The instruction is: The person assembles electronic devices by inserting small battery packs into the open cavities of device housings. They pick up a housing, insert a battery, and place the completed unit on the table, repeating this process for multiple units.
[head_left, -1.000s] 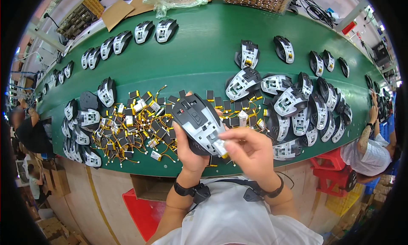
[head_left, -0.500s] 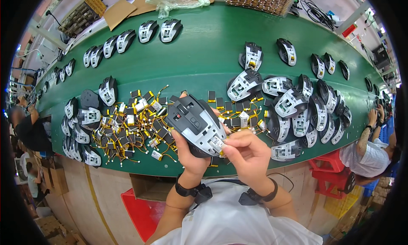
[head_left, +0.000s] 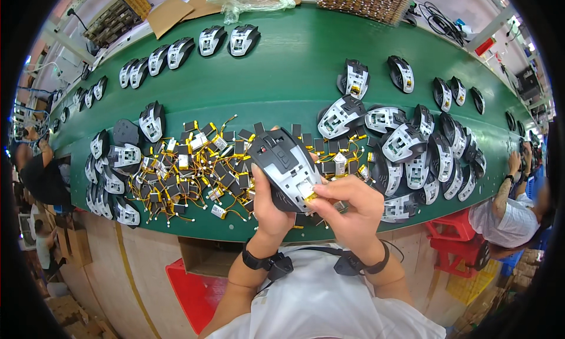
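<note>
One wide fisheye view from the head, downward over the nearby hands [head_left: 356,207] and green worktable [head_left: 288,54].

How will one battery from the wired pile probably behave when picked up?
A battery looks small and thin, so probably light. The curving wires are likely floppy. In this tangled pile, they may catch on neighbours.

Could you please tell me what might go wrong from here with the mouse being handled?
The left hand holds the mouse raised, so it might slip and land on the scattered batteries. The right hand has its fingertips at the small battery by the mouse's opening; pressing it crookedly could perhaps damage it.
</note>
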A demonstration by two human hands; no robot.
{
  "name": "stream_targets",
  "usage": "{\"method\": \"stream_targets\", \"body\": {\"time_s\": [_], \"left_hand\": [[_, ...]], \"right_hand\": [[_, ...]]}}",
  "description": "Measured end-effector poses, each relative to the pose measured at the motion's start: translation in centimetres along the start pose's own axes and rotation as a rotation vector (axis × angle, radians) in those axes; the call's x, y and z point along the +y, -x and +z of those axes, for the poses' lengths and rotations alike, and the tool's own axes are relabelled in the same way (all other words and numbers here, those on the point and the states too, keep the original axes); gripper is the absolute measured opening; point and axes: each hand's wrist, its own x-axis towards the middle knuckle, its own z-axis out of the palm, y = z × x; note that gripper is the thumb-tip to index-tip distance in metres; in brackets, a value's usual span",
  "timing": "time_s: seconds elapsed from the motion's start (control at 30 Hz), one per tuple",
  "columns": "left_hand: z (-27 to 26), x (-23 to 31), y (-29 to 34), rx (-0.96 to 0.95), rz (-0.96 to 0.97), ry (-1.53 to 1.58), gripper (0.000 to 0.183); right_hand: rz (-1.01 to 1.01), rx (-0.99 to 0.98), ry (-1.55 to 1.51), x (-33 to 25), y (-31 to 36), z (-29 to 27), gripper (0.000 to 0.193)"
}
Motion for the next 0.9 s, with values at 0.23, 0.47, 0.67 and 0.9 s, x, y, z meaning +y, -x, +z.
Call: {"method": "stream_targets", "body": {"time_s": [0.23,0.47,0.67,0.9], "left_hand": [[-0.6,-0.7,-0.2,0.112,0.029,0.009,0.067],[-0.9,-0.5,0.0,-0.041,-0.047,0.008,0.07],[-0.3,0.1,0.1,-0.091,-0.054,-0.053,0.072],[-0.3,-1.1,0.2,-0.068,-0.03,-0.122,0.071]], "right_hand": [[-0.105,-0.075,0.168,-0.3,-0.5,-0.2,0.023],[0.006,-0.083,0.058,-0.7,-0.3,-1.2,0.021],[-0.059,-0.135,0.071,-0.9,-0.4,-1.9,0.02],[-0.029,-0.065,0.099,-0.4,-0.6,-2.1,0.02]]}}
